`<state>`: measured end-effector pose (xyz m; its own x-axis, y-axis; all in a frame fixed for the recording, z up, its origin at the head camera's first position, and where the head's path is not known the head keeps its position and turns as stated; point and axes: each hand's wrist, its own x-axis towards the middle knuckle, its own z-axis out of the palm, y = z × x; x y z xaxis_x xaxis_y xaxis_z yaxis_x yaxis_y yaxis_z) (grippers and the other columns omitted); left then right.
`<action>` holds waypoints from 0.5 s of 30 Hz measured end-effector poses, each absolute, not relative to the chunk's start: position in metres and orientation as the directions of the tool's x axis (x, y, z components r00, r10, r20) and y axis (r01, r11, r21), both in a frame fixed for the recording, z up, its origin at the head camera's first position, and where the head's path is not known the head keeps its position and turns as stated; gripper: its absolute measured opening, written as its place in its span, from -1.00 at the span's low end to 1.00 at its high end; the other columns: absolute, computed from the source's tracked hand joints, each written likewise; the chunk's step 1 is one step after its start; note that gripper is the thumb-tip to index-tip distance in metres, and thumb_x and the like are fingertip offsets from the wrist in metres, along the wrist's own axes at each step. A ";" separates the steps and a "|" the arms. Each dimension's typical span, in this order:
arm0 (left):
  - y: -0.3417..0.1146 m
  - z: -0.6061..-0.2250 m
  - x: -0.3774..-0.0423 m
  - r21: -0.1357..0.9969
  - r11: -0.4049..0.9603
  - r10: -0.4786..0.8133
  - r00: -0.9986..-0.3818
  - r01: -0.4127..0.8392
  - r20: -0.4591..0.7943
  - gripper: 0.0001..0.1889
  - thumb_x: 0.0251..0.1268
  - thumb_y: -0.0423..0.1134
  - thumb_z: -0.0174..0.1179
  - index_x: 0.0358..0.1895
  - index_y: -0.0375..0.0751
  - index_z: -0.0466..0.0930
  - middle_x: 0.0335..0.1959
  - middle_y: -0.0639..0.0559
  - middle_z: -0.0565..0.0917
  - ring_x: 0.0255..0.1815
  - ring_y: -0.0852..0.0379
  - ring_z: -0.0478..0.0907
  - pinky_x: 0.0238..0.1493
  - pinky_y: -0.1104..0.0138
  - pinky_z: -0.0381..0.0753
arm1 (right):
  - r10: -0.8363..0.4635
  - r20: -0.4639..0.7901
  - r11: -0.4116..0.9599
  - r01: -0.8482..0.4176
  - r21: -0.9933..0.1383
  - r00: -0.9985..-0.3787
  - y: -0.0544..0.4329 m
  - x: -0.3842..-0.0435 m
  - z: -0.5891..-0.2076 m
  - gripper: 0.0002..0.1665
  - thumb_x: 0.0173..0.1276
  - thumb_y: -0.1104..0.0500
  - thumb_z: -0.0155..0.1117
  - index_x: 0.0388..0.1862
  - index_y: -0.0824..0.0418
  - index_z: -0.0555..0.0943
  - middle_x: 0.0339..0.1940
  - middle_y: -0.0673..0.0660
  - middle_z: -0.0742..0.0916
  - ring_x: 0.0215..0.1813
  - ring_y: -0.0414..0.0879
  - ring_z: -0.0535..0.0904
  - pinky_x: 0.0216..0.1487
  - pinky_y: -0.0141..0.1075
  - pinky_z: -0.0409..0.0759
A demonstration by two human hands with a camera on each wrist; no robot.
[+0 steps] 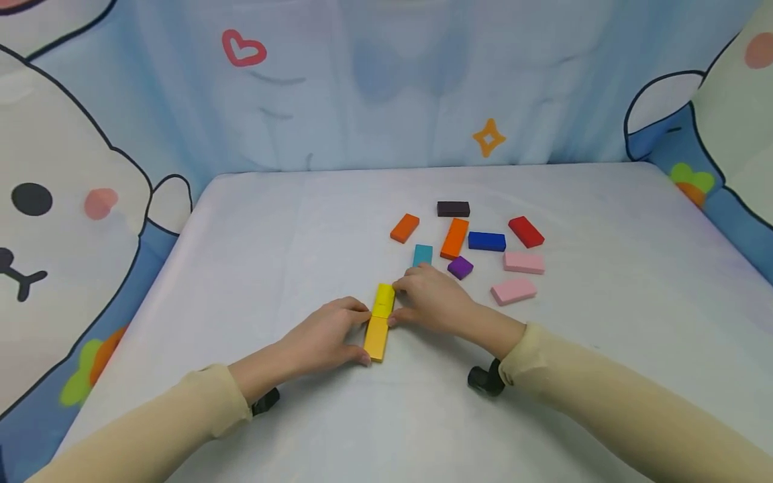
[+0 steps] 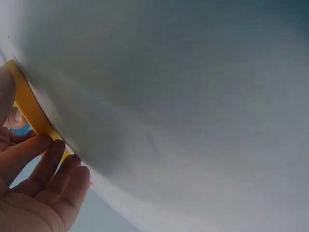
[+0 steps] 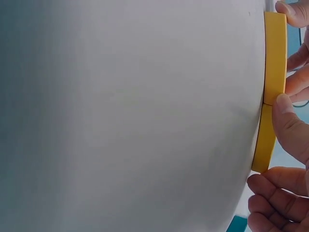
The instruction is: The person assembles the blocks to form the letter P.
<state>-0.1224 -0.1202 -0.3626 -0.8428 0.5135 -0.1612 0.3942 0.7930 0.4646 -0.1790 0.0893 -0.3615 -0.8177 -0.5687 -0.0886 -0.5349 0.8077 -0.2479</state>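
Two blocks lie end to end on the white cloth, a bright yellow block (image 1: 383, 300) beyond an amber block (image 1: 376, 339). My left hand (image 1: 326, 335) holds the amber block, its thumb at the near end and its fingers along the left side. With my right hand (image 1: 435, 298) I grip the yellow block; the thumb touches its right side by the joint and the fingertips meet its far end. In the right wrist view, the amber block (image 3: 275, 58) and yellow block (image 3: 263, 140) touch. A teal block (image 1: 423, 255) lies just beyond my right hand, partly covered by it.
Farther back lie a small orange block (image 1: 404, 228), a longer orange block (image 1: 455, 238), a black block (image 1: 453, 208), a blue block (image 1: 486, 241), a purple block (image 1: 460, 267) and a red block (image 1: 526, 231). Two pink blocks (image 1: 523, 262) sit to the right. A printed curtain (image 1: 386, 87) hangs behind.
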 end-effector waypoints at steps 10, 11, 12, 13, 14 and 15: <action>-0.151 -0.363 -0.117 0.461 0.827 0.442 -0.879 0.322 -0.178 -0.32 0.10 -0.14 0.56 0.28 -0.39 0.60 0.28 -0.14 0.61 0.28 -0.08 0.57 0.37 0.09 0.58 | -0.629 -0.093 0.765 -0.593 -0.251 -0.772 0.053 -0.187 -0.361 -0.27 0.17 -0.17 0.57 0.17 0.29 0.71 -0.04 0.17 0.78 0.02 0.04 0.59 0.10 -0.20 0.70; -0.154 -0.362 -0.117 0.460 0.829 0.437 -0.881 0.316 -0.181 -0.32 0.10 -0.15 0.56 0.28 -0.39 0.60 0.28 -0.14 0.61 0.28 -0.08 0.57 0.37 0.09 0.58 | -0.633 -0.095 0.762 -0.597 -0.252 -0.768 0.049 -0.188 -0.361 -0.27 0.17 -0.17 0.57 0.17 0.29 0.71 -0.05 0.17 0.78 0.01 0.04 0.58 0.09 -0.20 0.69; -0.157 -0.362 -0.116 0.457 0.832 0.433 -0.883 0.314 -0.181 -0.32 0.10 -0.15 0.56 0.28 -0.39 0.59 0.27 -0.14 0.61 0.27 -0.08 0.57 0.36 0.08 0.58 | -0.639 -0.094 0.757 -0.602 -0.252 -0.764 0.046 -0.188 -0.361 -0.27 0.18 -0.17 0.57 0.16 0.29 0.71 -0.05 0.16 0.79 0.01 0.03 0.58 0.08 -0.21 0.69; -0.159 -0.362 -0.116 0.457 0.834 0.429 -0.884 0.309 -0.184 -0.32 0.11 -0.15 0.56 0.29 -0.39 0.59 0.28 -0.14 0.61 0.28 -0.08 0.57 0.37 0.09 0.57 | -0.645 -0.090 0.752 -0.610 -0.250 -0.759 0.043 -0.189 -0.362 -0.28 0.18 -0.17 0.57 0.16 0.29 0.71 -0.05 0.16 0.79 0.01 0.03 0.58 0.08 -0.21 0.69; -0.162 -0.361 -0.116 0.456 0.836 0.424 -0.886 0.305 -0.186 -0.32 0.11 -0.15 0.55 0.29 -0.38 0.59 0.28 -0.14 0.61 0.28 -0.08 0.56 0.37 0.09 0.57 | -0.651 -0.086 0.747 -0.616 -0.249 -0.754 0.040 -0.190 -0.361 -0.28 0.18 -0.17 0.57 0.15 0.29 0.71 -0.06 0.16 0.79 0.00 0.03 0.58 0.07 -0.22 0.69; -0.165 -0.360 -0.115 0.453 0.838 0.423 -0.887 0.305 -0.185 -0.32 0.12 -0.15 0.55 0.29 -0.39 0.58 0.28 -0.14 0.61 0.29 -0.08 0.56 0.37 0.08 0.57 | -0.654 -0.082 0.743 -0.620 -0.251 -0.752 0.037 -0.191 -0.361 -0.28 0.17 -0.17 0.58 0.15 0.29 0.72 -0.06 0.16 0.79 -0.01 0.03 0.59 0.06 -0.22 0.69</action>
<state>-0.1155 -0.1649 -0.3605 -0.8871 0.4229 -0.1850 0.3048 0.8375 0.4535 -0.1907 0.0371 -0.3614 -0.7516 -0.6545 -0.0820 -0.6200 0.7435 -0.2505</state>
